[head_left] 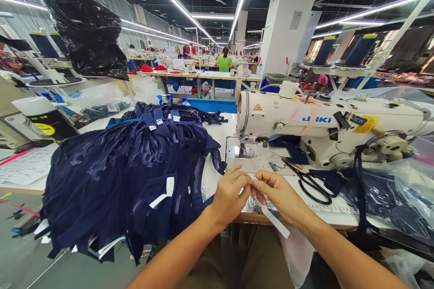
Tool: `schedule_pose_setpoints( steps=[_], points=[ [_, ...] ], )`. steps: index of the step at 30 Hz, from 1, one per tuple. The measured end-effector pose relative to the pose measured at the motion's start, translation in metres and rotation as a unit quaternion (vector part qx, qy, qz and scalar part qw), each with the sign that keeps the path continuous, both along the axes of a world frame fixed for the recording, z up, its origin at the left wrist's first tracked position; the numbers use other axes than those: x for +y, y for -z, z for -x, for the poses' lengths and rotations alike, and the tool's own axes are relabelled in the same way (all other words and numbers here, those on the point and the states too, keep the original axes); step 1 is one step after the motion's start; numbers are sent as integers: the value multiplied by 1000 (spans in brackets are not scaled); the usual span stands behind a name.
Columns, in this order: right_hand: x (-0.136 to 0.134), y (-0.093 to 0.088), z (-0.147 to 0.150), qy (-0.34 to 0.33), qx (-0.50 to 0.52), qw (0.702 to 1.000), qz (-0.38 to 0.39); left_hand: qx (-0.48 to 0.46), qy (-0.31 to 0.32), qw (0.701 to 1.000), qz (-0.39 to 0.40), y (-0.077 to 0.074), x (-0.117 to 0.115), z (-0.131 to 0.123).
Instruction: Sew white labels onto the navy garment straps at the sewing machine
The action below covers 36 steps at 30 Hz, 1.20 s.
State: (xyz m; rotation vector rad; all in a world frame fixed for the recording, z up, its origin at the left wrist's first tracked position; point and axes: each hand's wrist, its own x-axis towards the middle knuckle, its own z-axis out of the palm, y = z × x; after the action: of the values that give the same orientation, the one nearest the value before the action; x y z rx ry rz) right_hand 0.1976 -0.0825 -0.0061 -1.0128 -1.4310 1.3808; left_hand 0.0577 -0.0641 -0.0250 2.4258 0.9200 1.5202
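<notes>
A narrow white label strip (271,214) is being pinched between both hands at the near edge of the sewing table (224,131), directly in front of the needle plate. The left hand (230,196) is being kept mostly closed, thumb and fingertips pressed onto the strip's upper end. The right hand (280,194) is likewise being held closed on the same end, fingertips meeting those of the left; the strip's free tail is hanging down past the table's near edge, below the right wrist. A white sewing machine (322,126) is standing along the right side of the table. Black-handled scissors (310,183) are lying on the table just beside the right hand, in front of the machine. A large stack of navy garments (129,176) with white tags is being carried on the left half of the table and is spilling over its near edge. A black plastic bag (86,31) is hanging above the far left corner.
</notes>
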Motion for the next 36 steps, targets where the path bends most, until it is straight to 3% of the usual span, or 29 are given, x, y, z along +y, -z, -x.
schedule_pose_setpoints(
  steps=[4, 8, 14, 17, 24, 27, 30, 36],
  points=[
    [6, 1, -3, 7, 1, 1000, 0, -20, 3, 998, 57, -1, 3, -1],
    [15, -1, -9, 48, 69, 996, 3, -75, -4, 979, 189, -4, 4, -2],
    [20, -10, -12, 84, 185, 979, 10, -50, 107, 929, 352, -6, 4, -10],
    [21, -13, -12, 111, 225, 968, 6, -108, 156, 896, 402, -9, 3, -19],
    [20, -10, -8, 157, 272, 949, -10, -241, 150, 818, 500, -7, 0, -41],
    [17, -9, -6, 179, 285, 942, -6, -266, 135, 825, 480, -4, 0, -46],
    [15, -9, -4, 192, 304, 933, -8, -255, 109, 852, 443, -3, -2, -48],
    [13, -10, -2, 195, 342, 919, -6, -158, 56, 911, 378, -2, -9, -46]
  ],
)
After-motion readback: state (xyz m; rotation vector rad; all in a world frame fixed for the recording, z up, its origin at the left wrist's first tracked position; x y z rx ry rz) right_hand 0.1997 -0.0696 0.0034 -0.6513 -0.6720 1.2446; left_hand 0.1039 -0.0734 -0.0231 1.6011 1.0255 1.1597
